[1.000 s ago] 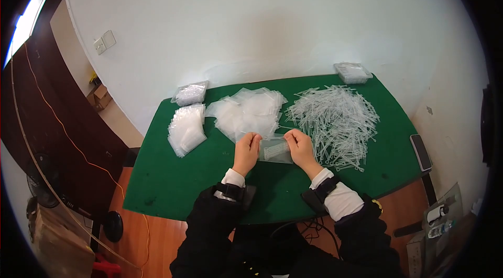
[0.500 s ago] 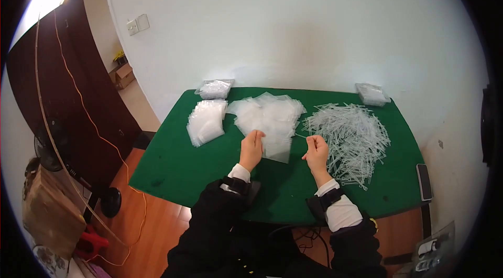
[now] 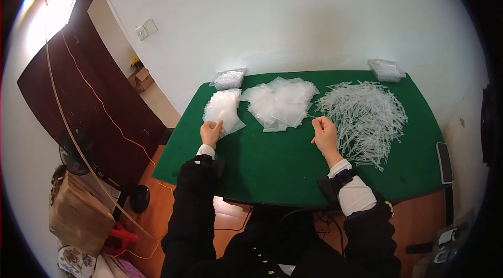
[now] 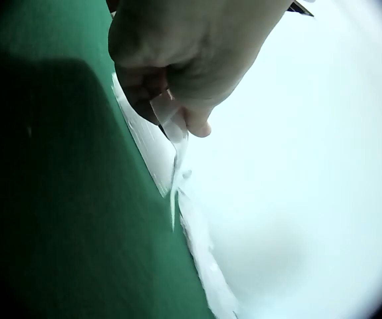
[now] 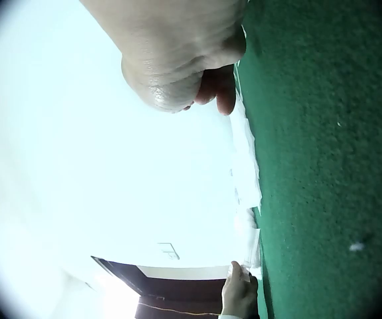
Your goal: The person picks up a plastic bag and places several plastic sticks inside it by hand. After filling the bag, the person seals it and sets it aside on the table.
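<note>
At the near edge of the fanned stack of clear plastic bags [image 3: 222, 106], my left hand [image 3: 211, 133] pinches one bag between thumb and fingers. The left wrist view shows the left hand [image 4: 191, 60] gripping this thin clear bag [image 4: 171, 123]. My right hand [image 3: 325, 134] hovers between the spread pile of bags [image 3: 280, 102] and the heap of thin clear plastic sticks [image 3: 361, 121], fingers loosely curled, with nothing visible in them. A single stick [image 3: 312, 116] lies by its fingertips. In the right wrist view, the right hand [image 5: 184, 60] is above the green cloth.
Two filled clear packs stand at the back, one at the left [image 3: 229, 79] and one at the right [image 3: 386, 70]. A phone [image 3: 444, 163] lies on the right edge of the green table [image 3: 272, 168]. A fan [image 3: 77, 149] is on the left.
The bag held between both hands was let go and now lies on the middle pile. My left hand moved left to the fanned stack and took hold of a bag. The head view has shifted.
</note>
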